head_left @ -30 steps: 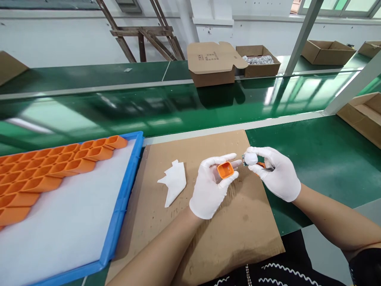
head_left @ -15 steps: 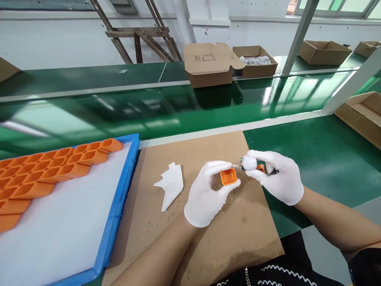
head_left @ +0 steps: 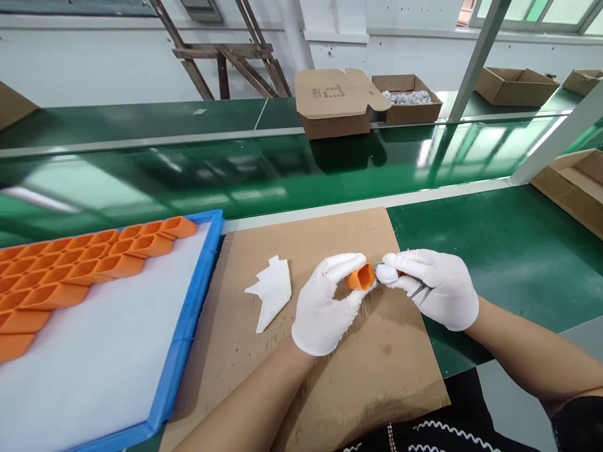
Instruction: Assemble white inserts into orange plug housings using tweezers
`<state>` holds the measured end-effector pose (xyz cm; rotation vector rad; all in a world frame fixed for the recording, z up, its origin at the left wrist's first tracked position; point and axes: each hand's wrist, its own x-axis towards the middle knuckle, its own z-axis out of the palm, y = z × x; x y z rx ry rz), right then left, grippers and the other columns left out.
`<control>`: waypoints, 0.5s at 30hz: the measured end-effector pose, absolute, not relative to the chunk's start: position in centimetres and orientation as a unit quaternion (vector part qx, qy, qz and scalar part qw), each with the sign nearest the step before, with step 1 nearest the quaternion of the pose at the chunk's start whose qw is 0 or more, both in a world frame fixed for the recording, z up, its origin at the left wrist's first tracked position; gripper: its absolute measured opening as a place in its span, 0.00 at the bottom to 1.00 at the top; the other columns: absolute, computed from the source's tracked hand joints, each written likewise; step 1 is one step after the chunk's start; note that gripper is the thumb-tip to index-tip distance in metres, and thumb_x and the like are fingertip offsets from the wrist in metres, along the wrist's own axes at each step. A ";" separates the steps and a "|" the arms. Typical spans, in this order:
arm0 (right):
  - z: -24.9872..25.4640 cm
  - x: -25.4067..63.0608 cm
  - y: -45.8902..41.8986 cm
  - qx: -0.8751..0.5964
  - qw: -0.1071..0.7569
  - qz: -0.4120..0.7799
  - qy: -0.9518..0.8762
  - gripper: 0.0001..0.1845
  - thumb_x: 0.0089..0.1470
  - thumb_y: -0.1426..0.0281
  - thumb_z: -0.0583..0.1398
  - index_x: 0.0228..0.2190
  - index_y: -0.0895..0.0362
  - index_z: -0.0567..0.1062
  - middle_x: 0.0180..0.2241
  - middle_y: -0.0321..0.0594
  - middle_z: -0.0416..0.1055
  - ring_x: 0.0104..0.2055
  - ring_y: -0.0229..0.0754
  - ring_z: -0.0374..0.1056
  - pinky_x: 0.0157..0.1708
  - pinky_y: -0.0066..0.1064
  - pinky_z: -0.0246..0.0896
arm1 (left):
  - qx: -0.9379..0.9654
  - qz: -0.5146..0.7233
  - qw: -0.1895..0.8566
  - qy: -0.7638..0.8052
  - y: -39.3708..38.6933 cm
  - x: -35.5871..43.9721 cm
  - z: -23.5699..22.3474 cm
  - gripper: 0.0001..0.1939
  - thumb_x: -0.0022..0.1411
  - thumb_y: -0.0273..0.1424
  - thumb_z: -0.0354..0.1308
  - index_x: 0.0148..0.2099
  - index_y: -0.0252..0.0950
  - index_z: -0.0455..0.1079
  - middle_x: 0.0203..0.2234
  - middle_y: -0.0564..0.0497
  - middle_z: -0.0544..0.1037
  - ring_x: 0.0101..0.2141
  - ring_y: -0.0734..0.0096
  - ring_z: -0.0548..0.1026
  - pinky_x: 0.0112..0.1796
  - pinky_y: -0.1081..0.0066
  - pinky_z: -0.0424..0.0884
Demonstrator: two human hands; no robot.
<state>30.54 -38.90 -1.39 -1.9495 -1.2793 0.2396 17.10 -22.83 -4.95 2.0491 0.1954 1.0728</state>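
Note:
My left hand [head_left: 325,307], in a white glove, is closed around a small orange plastic housing [head_left: 362,277], its open end tilted toward the right. Between the gloved fingertips of my right hand [head_left: 445,289] is a small circuit board with a white round part [head_left: 387,274], held right at the housing's opening. Whether the board touches the rim I cannot tell. Thin metal tweezers [head_left: 421,292] are also tucked in the right hand. Below both hands lies a brown cardboard sheet [head_left: 348,383]. A torn piece of white paper [head_left: 274,294] rests on it, left of my left hand.
A blue tray [head_left: 181,358] at the left carries rows of orange housings [head_left: 70,276] on a white liner. Behind the cardboard runs a shiny green belt [head_left: 264,176]. Across it stand a flapped carton [head_left: 334,125] and a box of white pieces [head_left: 412,113]. Another carton [head_left: 572,188] stands at right.
My right hand has brought the board leftward and slightly down, close to the housing. The housing has turned, its opening now facing more to the right. The tweezers show more clearly.

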 end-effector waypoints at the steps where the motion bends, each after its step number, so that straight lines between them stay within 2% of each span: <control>1: -1.5 30.5 -38.9 -0.758 0.396 0.105 -0.508 0.21 0.67 0.54 0.53 0.49 0.49 0.79 0.36 0.39 0.78 0.43 0.43 0.75 0.48 0.38 0.74 | 0.812 0.422 0.396 0.077 -22.8 17.1 -5.0 0.21 0.59 0.23 0.69 0.52 0.46 0.75 0.46 0.52 0.80 0.46 0.68 0.79 0.49 0.66 0.78; 7: -2.8 30.1 -39.1 -0.735 0.410 0.096 -0.531 0.20 0.70 0.58 0.51 0.52 0.50 0.79 0.43 0.39 0.79 0.46 0.43 0.76 0.43 0.34 0.75 | 0.823 0.408 0.390 0.062 -22.8 17.0 -5.3 0.22 0.59 0.23 0.67 0.54 0.47 0.74 0.46 0.51 0.80 0.46 0.67 0.79 0.49 0.67 0.78; 11: -3.0 30.3 -39.6 -0.739 0.351 0.026 -0.574 0.20 0.70 0.64 0.53 0.60 0.45 0.73 0.51 0.37 0.78 0.49 0.44 0.76 0.43 0.34 0.74 | 0.835 0.400 0.371 0.069 -22.9 16.9 -5.2 0.22 0.60 0.24 0.66 0.54 0.47 0.74 0.46 0.52 0.80 0.45 0.66 0.79 0.48 0.66 0.78; 15: -2.7 30.4 -39.7 -0.760 0.308 -0.024 -0.572 0.21 0.69 0.67 0.54 0.60 0.43 0.73 0.52 0.36 0.78 0.47 0.45 0.76 0.38 0.34 0.72 | 0.846 0.403 0.342 0.065 -23.0 16.8 -5.0 0.22 0.60 0.24 0.66 0.55 0.47 0.74 0.45 0.52 0.80 0.45 0.67 0.80 0.46 0.68 0.79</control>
